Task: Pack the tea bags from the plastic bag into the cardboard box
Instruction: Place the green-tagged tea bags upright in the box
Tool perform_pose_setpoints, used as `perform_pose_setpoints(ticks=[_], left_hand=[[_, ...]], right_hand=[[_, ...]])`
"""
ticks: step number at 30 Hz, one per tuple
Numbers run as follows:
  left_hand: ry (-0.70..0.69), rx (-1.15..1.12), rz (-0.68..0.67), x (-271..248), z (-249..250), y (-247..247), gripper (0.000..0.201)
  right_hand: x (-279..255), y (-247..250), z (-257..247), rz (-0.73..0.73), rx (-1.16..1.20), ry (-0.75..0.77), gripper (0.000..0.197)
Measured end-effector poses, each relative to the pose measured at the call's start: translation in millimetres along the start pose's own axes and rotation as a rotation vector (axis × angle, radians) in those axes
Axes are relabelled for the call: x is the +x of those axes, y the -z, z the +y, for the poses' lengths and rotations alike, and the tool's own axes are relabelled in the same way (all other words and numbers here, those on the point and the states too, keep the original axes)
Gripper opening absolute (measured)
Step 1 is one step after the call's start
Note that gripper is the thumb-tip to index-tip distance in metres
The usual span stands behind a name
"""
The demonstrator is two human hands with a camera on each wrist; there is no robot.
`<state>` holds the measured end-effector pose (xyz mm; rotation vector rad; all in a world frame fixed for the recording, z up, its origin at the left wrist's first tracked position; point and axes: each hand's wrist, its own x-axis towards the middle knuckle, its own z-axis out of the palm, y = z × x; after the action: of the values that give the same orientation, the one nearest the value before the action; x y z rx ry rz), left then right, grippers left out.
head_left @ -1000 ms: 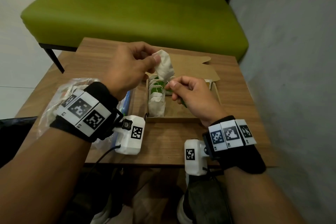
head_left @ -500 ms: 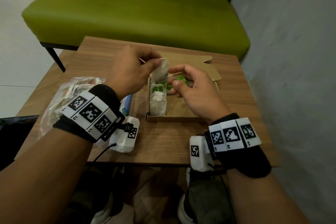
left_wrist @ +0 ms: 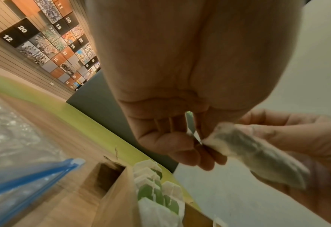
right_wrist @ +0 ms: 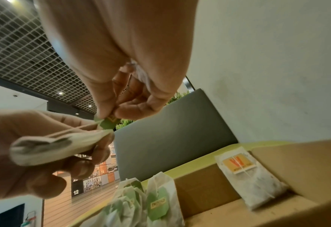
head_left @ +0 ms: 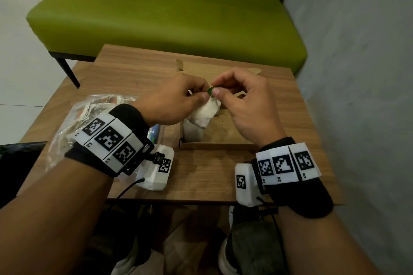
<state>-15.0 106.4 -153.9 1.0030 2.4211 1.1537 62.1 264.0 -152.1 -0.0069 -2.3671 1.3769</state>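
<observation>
My left hand (head_left: 178,101) pinches a white tea bag (head_left: 204,113) by its top, above the open cardboard box (head_left: 214,146). My right hand (head_left: 237,96) pinches that bag's small green tag (head_left: 211,91), right beside the left fingertips. In the left wrist view the tea bag (left_wrist: 258,156) hangs from the left fingers, and in the right wrist view the green tag (right_wrist: 108,123) sits between thumb and forefinger. Several tea bags (right_wrist: 141,202) with green tags stand in a row along the box's left side. One tea bag with an orange tag (right_wrist: 252,179) leans on the far wall. The plastic bag (head_left: 76,123) lies at the left.
The box stands on a small wooden table (head_left: 201,176) with its lid flap (head_left: 214,67) folded back. A green bench (head_left: 165,13) is behind the table, and a grey wall (head_left: 362,73) runs along the right. The plastic bag's blue zip strip (left_wrist: 30,179) points toward the box.
The tea bag has come down from above the box's back toward the packed row. My right hand has risen from the box and met the left hand, taking hold of the green tag.
</observation>
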Motion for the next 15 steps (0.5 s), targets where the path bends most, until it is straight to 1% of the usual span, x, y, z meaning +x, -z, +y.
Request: perform_pose_setpoints(ticks=[2,5,7,9,11,13,15], left_hand=[[0.019,-0.019,-0.026,-0.2,-1.5,-0.1,0.029],[0.042,-0.071,-0.041,-0.8,-3.1,1.7,0.031],[0.050,-0.141,-0.032,-2.0,-1.7,3.1,0.026],[0.054,-0.191,0.001,-3.7,0.8,4.7,0.016],[0.065,-0.232,0.037,-5.0,2.4,5.9,0.009],[0.066,-0.270,0.063,-5.5,2.6,7.0,0.008],[0.065,-0.313,0.087,-5.4,2.6,7.5,0.007]], right_hand=[[-0.6,-0.8,-1.2,0.018,-0.028,0.038,0.012],[-0.6,-2.6,0.0,0.046,-0.076,0.079,0.010],[0.0,-3.1,2.3,0.075,-0.076,0.067,0.010],[0.3,-2.2,3.4,0.109,-0.082,0.055,0.010],[0.8,-1.4,4.7,0.119,-0.084,0.023,0.009],[1.4,-1.8,7.1,0.115,-0.059,-0.034,0.010],[1.8,-2.7,8.5,0.098,0.031,-0.112,0.014]])
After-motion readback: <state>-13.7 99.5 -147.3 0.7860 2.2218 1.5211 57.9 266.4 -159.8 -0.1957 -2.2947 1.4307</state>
